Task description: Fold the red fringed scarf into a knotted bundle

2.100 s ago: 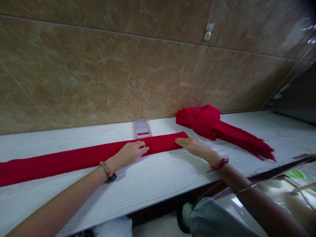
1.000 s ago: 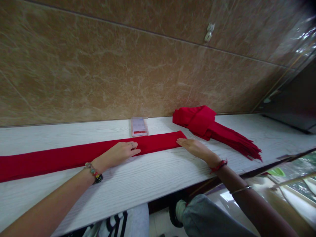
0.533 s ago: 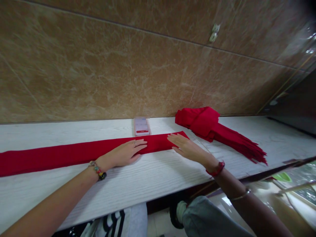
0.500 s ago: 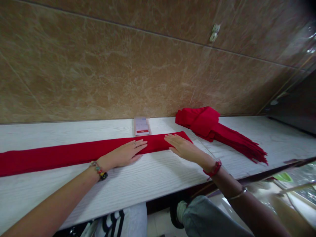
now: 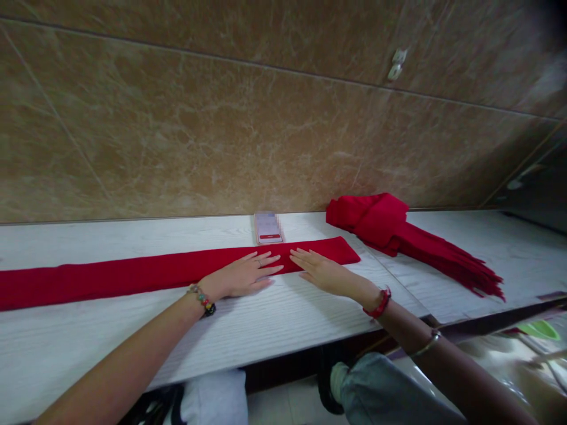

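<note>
A long red scarf (image 5: 133,275), folded into a narrow flat strip, lies along the white wood-grain table and runs off the left side of the view. My left hand (image 5: 241,276) rests flat on its front edge, fingers stretched out toward the right. Just to the right, my right hand (image 5: 321,271) also lies flat on the strip, fingers extended and pointing left. A small gap parts the two sets of fingertips. Neither hand grips the cloth. The strip's right end shows beyond my right hand, slanted at the tip.
A second red scarf (image 5: 372,218), knotted or bundled with a fringed end, lies at the right near the wall. A phone (image 5: 268,229) stands behind the strip. The tiled wall (image 5: 199,130) borders the white table (image 5: 248,330) at the back. A green object (image 5: 539,329) shows lower right.
The camera view has shifted slightly. My right hand has slid left along the strip, closer to my left hand, and more of the strip's right end now shows.
</note>
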### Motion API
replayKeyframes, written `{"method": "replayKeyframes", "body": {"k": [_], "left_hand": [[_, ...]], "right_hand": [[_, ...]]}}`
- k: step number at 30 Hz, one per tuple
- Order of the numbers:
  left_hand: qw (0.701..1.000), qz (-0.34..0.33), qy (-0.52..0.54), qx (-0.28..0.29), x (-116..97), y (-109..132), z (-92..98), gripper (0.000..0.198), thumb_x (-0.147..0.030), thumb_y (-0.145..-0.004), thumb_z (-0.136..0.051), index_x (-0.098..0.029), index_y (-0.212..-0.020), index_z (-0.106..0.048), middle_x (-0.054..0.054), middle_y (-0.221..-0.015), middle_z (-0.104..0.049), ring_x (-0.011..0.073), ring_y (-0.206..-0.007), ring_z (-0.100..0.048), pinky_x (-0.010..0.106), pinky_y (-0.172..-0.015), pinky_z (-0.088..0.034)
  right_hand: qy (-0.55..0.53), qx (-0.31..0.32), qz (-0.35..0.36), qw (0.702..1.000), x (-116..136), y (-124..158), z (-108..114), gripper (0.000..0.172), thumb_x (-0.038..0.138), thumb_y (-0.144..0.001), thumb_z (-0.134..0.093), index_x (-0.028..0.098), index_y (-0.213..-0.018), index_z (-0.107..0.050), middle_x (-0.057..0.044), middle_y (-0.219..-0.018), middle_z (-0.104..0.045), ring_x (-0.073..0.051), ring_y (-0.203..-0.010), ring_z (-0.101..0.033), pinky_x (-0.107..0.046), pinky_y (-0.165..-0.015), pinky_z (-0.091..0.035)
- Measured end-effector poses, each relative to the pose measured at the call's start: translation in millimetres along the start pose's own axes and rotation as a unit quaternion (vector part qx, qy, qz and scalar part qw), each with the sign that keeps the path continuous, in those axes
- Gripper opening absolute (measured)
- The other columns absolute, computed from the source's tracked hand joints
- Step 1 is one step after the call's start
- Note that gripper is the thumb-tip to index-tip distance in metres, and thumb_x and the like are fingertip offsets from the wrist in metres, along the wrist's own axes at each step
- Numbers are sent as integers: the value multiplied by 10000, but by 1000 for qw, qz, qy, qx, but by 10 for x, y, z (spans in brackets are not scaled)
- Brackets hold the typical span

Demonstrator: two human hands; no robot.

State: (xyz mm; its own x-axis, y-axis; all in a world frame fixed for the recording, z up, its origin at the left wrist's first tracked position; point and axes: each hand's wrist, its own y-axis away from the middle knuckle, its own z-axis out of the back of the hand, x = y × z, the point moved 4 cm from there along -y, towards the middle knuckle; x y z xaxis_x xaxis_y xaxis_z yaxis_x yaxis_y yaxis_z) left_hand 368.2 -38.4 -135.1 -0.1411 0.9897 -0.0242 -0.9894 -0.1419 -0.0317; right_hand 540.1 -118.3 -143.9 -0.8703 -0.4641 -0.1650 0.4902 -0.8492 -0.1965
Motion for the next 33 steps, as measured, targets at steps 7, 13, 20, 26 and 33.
{"method": "replayKeyframes", "body": {"k": [7, 13, 20, 26, 33], "left_hand": [[999, 43, 0, 15, 38, 381, 62, 488, -430, -922, -229, -231, -1367, -231, 35, -1431, -244, 157, -1318, -163, 347, -1058, -123], [994, 103, -38, -16, 255, 1040, 104, 444, -383, -923, -288, -220, -1336, -315, 46, -1376, -360, 152, -1252, -320, 308, -1021, -243], [971, 180, -141, -73, 424, 1316, 146, 279, -244, -884, -425, -225, -1122, -568, 51, -1062, -574, 158, -911, -559, 263, -755, -457], [969, 169, -172, -47, 426, 1353, 169, 341, -129, -855, -443, -261, -1156, -536, 36, -1020, -571, 139, -832, -568, 206, -599, -441], [964, 176, -198, -35, 431, 1393, 201, 327, -128, -849, -447, -236, -1141, -547, 51, -952, -574, 145, -779, -565, 196, -527, -403]], "right_hand": [[4, 27, 30, 999, 98, -20, 17, 444, 251, -885, -361, 59, -1284, -394, -160, -1330, -400, -218, -1242, -345, -371, -1004, -340], [-8, 10, 5, 1000, 297, -431, 253, 370, 226, -863, -407, 90, -1190, -516, -139, -1215, -534, -218, -1122, -495, -345, -938, -420], [21, -15, 75, 997, 910, -999, 182, 262, 99, -832, -444, 96, -1047, -594, -130, -1095, -612, -203, -1007, -571, -315, -834, -483], [58, -2, 78, 995, 917, -1016, 109, 287, 23, -806, -443, 97, -1044, -585, -136, -1083, -613, -192, -964, -591, -295, -806, -496], [113, -7, 91, 989, 956, -1017, 121, 306, 2, -807, -405, 74, -1059, -564, -160, -1051, -619, -195, -923, -608, -313, -806, -502]]}}
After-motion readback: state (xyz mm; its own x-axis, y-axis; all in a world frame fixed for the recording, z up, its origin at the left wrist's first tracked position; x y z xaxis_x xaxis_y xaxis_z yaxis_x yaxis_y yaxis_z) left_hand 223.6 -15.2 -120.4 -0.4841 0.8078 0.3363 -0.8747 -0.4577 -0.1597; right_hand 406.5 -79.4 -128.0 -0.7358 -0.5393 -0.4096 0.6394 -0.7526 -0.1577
